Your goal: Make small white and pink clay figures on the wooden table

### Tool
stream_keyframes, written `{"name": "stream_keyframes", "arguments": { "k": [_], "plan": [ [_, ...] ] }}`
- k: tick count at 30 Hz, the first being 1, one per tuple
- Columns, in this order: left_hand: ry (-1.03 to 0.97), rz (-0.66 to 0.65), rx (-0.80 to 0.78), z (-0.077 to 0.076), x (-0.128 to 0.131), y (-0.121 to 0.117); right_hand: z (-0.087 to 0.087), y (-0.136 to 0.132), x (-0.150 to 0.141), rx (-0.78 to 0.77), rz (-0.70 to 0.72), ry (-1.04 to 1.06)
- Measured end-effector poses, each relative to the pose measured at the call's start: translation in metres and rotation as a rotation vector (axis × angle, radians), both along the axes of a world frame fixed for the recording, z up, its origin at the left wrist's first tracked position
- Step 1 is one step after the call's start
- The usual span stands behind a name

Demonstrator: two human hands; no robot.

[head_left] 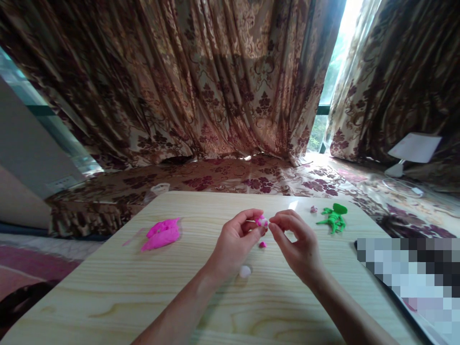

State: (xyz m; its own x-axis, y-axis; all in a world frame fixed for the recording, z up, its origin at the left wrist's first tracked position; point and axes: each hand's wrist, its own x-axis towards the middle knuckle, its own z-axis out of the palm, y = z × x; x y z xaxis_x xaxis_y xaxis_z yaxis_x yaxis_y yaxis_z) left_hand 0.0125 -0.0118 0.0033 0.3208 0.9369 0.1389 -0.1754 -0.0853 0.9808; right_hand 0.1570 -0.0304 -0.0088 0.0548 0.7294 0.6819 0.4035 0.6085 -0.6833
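Note:
Between the thumb and fingers of my left hand (235, 237) is a small pink-and-white clay piece (262, 221), held above the table. My right hand (300, 247) is closed in a pinch, its fingertips right at the piece's right side. Whatever that pinch holds, if anything, is too small to make out. Below the hands lies a little dark pink clay lump (262, 245). A round white lump (245, 272) rests nearer to me, beside my left wrist.
A larger mass of bright pink clay (161, 234) lies left on the wooden table (118, 282). Toward the far right are a green clay figure (335, 220) and a small pinkish piece (314, 209). A dark-edged, pixelated device (413, 282) occupies the right edge. A white lamp (415, 146) stands beyond.

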Motion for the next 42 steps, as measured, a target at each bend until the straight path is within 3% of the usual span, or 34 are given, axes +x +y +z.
{"name": "stream_keyframes", "arguments": {
  "k": [8, 27, 42],
  "plan": [
    [-0.158, -0.073, -0.154, 0.004, -0.002, -0.001, 0.000, -0.002, 0.000, 0.006, -0.015, -0.044],
    [-0.079, -0.012, 0.014, -0.006, 0.003, 0.001, -0.003, 0.000, -0.001, 0.059, -0.055, -0.071],
    [-0.046, 0.006, 0.018, -0.005, 0.002, 0.001, -0.005, 0.002, 0.000, 0.068, -0.053, -0.083]
  ]
}}
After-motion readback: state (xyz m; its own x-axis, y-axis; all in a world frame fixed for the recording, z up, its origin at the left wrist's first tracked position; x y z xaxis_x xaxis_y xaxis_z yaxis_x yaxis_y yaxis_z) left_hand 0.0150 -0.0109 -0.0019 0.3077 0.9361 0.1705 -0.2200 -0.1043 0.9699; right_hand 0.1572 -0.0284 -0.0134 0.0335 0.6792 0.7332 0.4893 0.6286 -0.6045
